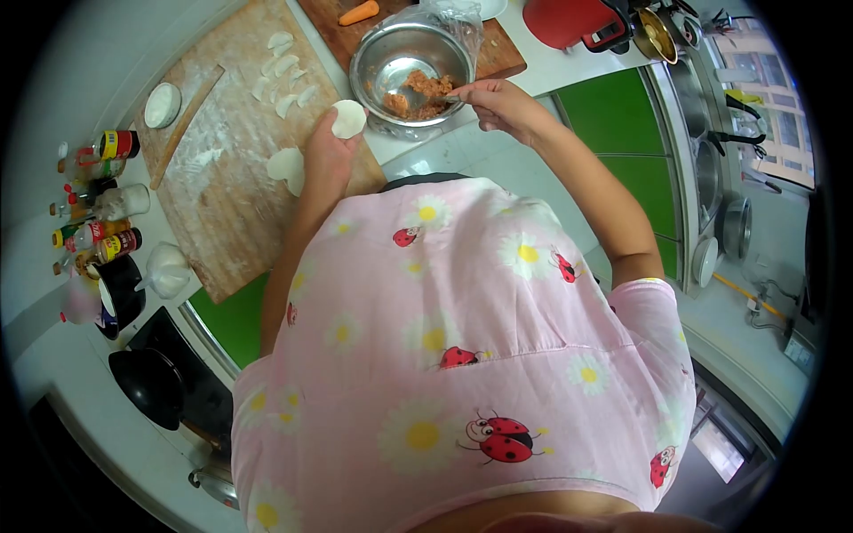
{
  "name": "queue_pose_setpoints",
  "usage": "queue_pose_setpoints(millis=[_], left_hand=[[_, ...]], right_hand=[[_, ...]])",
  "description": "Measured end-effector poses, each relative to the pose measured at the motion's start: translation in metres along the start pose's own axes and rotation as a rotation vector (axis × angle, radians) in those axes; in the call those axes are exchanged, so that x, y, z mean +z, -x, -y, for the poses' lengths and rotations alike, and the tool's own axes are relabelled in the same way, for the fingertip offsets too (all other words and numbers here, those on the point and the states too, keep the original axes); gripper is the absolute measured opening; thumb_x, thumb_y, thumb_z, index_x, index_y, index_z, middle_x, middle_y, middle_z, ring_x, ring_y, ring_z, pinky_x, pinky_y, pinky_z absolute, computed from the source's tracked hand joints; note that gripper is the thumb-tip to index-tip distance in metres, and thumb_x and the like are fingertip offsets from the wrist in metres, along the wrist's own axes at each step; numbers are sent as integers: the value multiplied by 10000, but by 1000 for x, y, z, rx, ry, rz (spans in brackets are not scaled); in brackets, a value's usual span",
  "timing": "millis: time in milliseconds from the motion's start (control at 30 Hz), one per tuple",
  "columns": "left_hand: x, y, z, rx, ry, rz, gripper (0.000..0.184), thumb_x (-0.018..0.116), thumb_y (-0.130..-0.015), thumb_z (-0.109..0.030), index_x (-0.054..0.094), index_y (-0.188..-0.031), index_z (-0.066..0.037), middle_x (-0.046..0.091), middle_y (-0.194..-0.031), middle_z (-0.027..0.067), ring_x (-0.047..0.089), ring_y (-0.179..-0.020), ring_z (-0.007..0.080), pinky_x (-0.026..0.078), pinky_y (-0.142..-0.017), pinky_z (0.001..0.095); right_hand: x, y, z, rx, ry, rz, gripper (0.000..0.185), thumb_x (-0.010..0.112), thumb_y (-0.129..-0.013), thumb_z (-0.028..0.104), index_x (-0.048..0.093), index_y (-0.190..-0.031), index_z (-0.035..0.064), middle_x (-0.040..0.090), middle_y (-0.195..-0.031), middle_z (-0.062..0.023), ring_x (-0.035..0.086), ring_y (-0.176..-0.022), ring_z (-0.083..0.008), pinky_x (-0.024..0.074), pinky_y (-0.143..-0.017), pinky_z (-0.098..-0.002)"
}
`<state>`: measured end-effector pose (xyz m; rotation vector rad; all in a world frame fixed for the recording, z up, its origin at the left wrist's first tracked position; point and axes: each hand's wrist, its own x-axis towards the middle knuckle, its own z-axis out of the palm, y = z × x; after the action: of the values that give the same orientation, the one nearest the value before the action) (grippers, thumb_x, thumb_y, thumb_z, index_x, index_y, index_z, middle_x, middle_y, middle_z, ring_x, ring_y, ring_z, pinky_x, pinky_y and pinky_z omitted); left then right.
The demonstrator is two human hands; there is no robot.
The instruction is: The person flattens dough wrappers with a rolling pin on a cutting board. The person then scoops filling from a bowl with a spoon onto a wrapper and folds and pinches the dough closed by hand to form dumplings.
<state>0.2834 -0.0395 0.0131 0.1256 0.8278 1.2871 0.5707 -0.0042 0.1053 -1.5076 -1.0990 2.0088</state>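
Note:
A round, pale dumpling wrapper [348, 119] rests in my left hand [327, 153], held at the fingers and thumb beside the metal bowl [362, 73]. Over the bowl's right rim, my right hand [498, 105] grips the short handle of a utensil whose end is buried in the reddish-brown minced filling [430, 86]. I cannot make out the utensil's kind. More flat wrappers [286, 166] lie on the floured wooden board [233, 191], just left of my left wrist. Several folded dumplings [284, 65] sit toward the board's far edge.
A rolling pin [188, 124] and a small white bowl [163, 106] are on the board's left. Bottles [93, 233] line the left counter. A carrot [359, 12] lies on a brown cutting board [505, 55] under the bowl. A red pot [569, 21] stands at the back right.

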Motion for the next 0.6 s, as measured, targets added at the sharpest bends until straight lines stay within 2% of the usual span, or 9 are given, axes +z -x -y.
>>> queue_pose_setpoints(millis=[100,233,300,367,467,567,600], left_hand=[[8,7,-7,31,-54,53,343,479,-975,-161,460,-1223,76,561,-1240,194,553,-1163,320,431,-1027,437],[50,20,-12,-26,-34,50,352,426,-993,-174,446,-1257,58,535,-1288,175,524,-1206,301,405,-1058,438],[69,23,-13,-51,-27,53,363,381,-1011,-193,433,-1287,36,517,-1308,160,497,-1235,272,382,-1079,430],[84,27,-15,-62,-3,48,360,373,-1013,-191,430,-1289,34,517,-1308,159,502,-1229,280,380,-1080,437],[90,26,-16,-73,23,67,357,362,-1002,-172,432,-1271,52,537,-1290,172,527,-1204,304,414,-1054,455],[94,25,-15,-61,14,65,354,352,-996,-166,435,-1256,59,549,-1277,180,543,-1187,312,435,-1039,461],[96,26,-15,-54,6,60,352,348,-996,-168,436,-1252,57,550,-1275,181,545,-1184,311,437,-1037,460]], right_hand=[[8,12,4,-37,-82,-18,241,559,-943,196,662,-1116,66,353,-609,88,316,-533,-55,343,-544,-231],[24,23,10,-123,-134,5,256,567,-943,211,668,-1121,58,392,-619,80,356,-558,-58,361,-572,-222],[36,26,11,-248,-24,-65,267,576,-942,222,672,-1128,58,438,-643,71,389,-583,-57,372,-585,-217],[39,28,7,-401,83,-114,270,575,-947,230,677,-1142,73,515,-699,54,445,-629,-52,388,-600,-207],[48,35,5,-584,251,-243,255,556,-960,189,670,-1154,69,549,-723,42,470,-658,-54,406,-607,-230],[48,31,-8,-869,483,-374,228,565,-903,74,685,-1096,60,610,-755,-23,517,-666,-159,451,-645,-306],[46,31,-9,-913,593,-382,242,580,-882,63,684,-1100,77,595,-745,-39,518,-672,-185,448,-649,-317]])
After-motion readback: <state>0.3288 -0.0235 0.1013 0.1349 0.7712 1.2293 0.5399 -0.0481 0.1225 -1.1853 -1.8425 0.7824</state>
